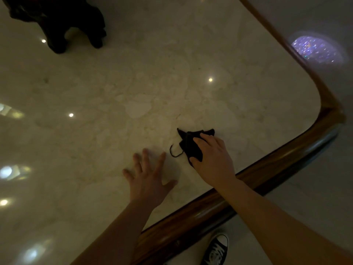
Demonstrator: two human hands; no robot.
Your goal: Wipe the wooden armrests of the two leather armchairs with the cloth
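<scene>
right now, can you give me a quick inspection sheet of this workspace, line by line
surface: pale marble tabletop with a rounded wooden rim, glossy, showing ceiling light reflections
job's things: dark cloth lying crumpled on the marble near the rim; no armchairs in view
clutter: dark carved wooden stand at the far corner
grippers: right hand rests on the cloth, fingers bent over it; left hand open with fingers spread, just beside the cloth, holding nothing
cables: nothing seen; only a loose thread trailing from the cloth
surroundings: dim room, grey floor, a black sneaker below the rim, a sparkly purple light patch
</scene>
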